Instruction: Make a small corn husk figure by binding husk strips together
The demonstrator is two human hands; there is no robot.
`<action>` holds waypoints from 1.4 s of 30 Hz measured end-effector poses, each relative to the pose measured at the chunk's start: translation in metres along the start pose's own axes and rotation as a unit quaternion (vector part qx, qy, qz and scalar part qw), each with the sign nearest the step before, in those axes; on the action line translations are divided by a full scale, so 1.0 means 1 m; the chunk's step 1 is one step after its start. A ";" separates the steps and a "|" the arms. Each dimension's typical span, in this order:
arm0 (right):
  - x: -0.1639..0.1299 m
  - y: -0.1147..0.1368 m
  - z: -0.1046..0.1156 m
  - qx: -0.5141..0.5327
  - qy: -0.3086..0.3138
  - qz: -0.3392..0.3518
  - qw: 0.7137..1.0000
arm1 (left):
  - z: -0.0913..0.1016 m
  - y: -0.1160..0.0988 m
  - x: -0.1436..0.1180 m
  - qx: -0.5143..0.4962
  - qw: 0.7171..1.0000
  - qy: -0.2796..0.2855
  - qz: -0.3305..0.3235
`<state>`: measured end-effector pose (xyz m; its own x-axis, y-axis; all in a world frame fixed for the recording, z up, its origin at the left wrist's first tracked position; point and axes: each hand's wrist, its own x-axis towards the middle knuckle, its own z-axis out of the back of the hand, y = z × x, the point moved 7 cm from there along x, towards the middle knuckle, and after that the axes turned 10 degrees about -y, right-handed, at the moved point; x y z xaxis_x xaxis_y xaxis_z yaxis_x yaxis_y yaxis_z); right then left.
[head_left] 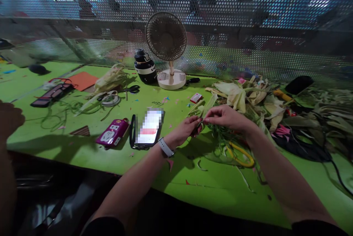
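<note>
My left hand (189, 128), with a pale watch strap at the wrist, is closed around the lower end of a light green corn husk (209, 106). Thumb and forefinger of my right hand (224, 117) pinch at the same spot, touching the left fingertips. The exact bit between the fingers is small and partly hidden. Beneath my right hand lie tangled green strings (217, 136) and yellow-handled scissors (239, 155). A heap of dry corn husks (234, 96) spreads just behind and to the right.
A lit phone (149, 127) and purple case (113, 133) lie left of my hands. Behind stand a fan (171, 79) and dark bottle (146, 70). A small box (196, 98), black scissors (134, 89) and more husks (110, 79) lie around. Another person's hand (9, 122) is at far left.
</note>
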<state>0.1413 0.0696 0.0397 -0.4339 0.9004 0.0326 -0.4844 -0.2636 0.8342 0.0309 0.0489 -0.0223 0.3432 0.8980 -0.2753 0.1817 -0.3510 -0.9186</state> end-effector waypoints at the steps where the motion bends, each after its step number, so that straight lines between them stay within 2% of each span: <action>1: 0.000 -0.001 0.001 -0.009 -0.001 0.001 1.000 | -0.001 0.000 0.001 -0.004 1.000 0.009 -0.009; 5: 0.000 -0.001 0.003 -0.034 -0.019 -0.006 0.999 | -0.003 0.000 0.002 -0.007 0.999 0.030 -0.024; 9: 0.000 0.000 0.005 -0.055 -0.057 -0.013 0.997 | -0.002 0.002 0.001 -0.011 1.000 0.022 -0.008; 14: 0.001 -0.001 0.004 -0.057 -0.068 -0.019 0.996 | -0.001 0.004 0.001 -0.018 0.999 0.028 0.003; 28: 0.003 -0.007 0.004 -0.037 -0.082 -0.046 0.995 | -0.002 -0.001 -0.006 -0.030 0.998 0.053 0.002; 37: 0.004 -0.008 0.001 -0.050 -0.082 -0.043 0.994 | 0.001 0.003 0.000 -0.054 0.998 0.023 0.014; 42: 0.004 -0.006 -0.001 -0.080 -0.083 -0.034 0.993 | 0.000 0.000 -0.003 -0.013 1.000 0.026 -0.004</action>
<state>0.1422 0.0747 0.0342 -0.2712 0.9592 0.0800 -0.6292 -0.2396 0.7394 0.0302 0.0464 -0.0211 0.3900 0.8855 -0.2527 0.2073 -0.3518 -0.9128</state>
